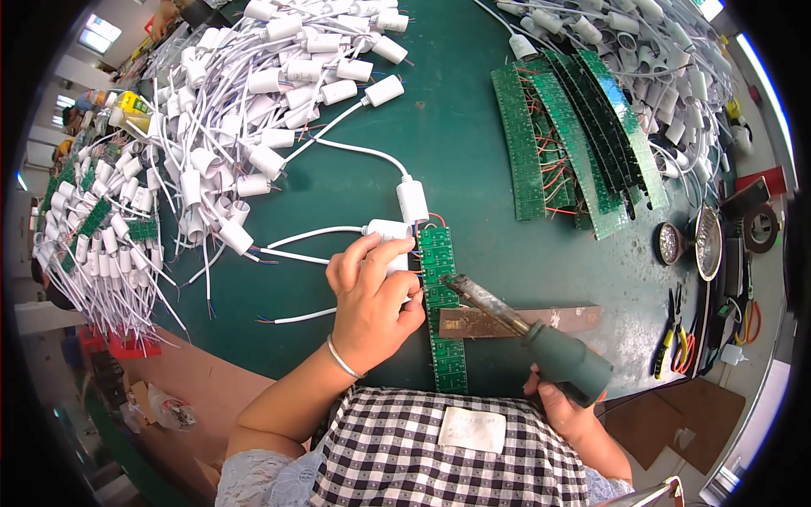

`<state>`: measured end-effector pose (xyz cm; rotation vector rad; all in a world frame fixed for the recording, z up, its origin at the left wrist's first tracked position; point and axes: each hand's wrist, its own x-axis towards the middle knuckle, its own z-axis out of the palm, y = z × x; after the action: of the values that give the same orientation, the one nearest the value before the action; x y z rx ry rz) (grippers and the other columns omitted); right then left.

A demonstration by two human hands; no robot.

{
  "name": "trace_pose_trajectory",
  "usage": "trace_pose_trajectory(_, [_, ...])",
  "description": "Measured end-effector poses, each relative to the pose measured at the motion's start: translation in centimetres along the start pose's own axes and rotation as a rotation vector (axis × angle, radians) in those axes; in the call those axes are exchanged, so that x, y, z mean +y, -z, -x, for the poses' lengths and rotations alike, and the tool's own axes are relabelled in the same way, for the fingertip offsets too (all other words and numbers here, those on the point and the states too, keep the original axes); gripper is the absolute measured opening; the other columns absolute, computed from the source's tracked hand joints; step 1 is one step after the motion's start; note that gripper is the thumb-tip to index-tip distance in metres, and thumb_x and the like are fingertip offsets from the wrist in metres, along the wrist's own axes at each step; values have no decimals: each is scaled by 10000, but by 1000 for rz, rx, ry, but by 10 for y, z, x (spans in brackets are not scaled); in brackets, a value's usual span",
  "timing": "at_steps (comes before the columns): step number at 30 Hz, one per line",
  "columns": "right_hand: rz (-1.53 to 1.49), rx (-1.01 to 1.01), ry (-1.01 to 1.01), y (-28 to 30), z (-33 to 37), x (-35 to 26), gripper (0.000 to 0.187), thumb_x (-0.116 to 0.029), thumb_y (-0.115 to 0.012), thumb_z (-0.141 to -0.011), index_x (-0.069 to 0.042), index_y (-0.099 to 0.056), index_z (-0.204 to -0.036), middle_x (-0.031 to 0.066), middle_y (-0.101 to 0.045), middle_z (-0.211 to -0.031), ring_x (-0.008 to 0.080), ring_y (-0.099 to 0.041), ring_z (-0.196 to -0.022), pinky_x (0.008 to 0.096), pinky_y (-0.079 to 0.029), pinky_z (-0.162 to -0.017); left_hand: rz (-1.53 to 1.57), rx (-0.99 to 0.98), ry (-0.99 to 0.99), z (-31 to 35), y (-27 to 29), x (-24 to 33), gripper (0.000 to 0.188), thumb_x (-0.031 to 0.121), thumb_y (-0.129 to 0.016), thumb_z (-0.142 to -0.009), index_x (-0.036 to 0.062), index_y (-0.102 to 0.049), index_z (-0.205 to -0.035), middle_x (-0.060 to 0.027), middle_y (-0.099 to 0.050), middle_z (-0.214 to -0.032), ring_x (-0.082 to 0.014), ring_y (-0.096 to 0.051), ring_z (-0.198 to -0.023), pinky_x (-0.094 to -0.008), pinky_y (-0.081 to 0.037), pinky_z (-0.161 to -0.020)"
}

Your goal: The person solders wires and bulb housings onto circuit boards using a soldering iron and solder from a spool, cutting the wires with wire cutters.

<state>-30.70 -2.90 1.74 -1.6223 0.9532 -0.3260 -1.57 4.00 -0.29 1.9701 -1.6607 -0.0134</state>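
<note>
Left hand presses fingers together on a white socket at the green circuit strip on the dark green counter. Right hand clamped on soldering iron, tip touching strip's right edge. White socket pile up-left of strip, stacked green boards up-right. Bare counter directly above strip. Brown bar just right of strip.
</note>
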Motion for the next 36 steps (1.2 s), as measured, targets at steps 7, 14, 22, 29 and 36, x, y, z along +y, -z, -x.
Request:
trace_pose_trajectory(7, [-248,78,106,-7,-5,-8,338,-254,-643,-879,7,-608,-1090,67,-656,-717,157,-639,-617,312,-495,-715,30,5,-1,1,-1,0,217,42,-707,-629,111,-563,-775,-79,-532,-1266,-363,-416,-1204,-465,-293,-1013])
trace_pose_trajectory(14, [-247,55,135,-6,-5,-3,372,-247,-639,-887,30,-581,-1128,76,-644,-743,162,-645,-626,297,-508,-672,132,5,29,4,3,-5,240,24,-719,-631,96,-569,-803,-92,-559,-1228,-367,-459,-1172,-451,-341,-1001])
trace_pose_trajectory(22, [-281,55,145,-5,-8,-7,382,-256,-648,-889,34,-577,-1127,84,-638,-765,165,-644,-628,299,-516,-637,182,13,-61,13,2,-17,332,23,-733,-635,77,-568,-918,-93,-554,-1097,-362,-476,-1133,-456,-391,-950])
trace_pose_trajectory(29, [-334,57,110,-7,-8,-4,420,-288,-678,-873,42,-583,-1116,92,-633,-801,166,-642,-625,291,-520,-600,44,12,-64,11,7,-12,397,69,-769,-610,99,-585,-960,-132,-458,-1155,-379,-465,-1105,-470,-387,-938])
trace_pose_trajectory(36, [-349,68,110,-8,-8,-5,415,-281,-677,-872,46,-593,-1111,95,-630,-796,166,-642,-623,292,-522,-598,-113,-1,-41,12,11,-4,316,84,-743,-642,120,-608,-926,-106,-469,-1060,-345,-457,-1009,-448,-403,-866])
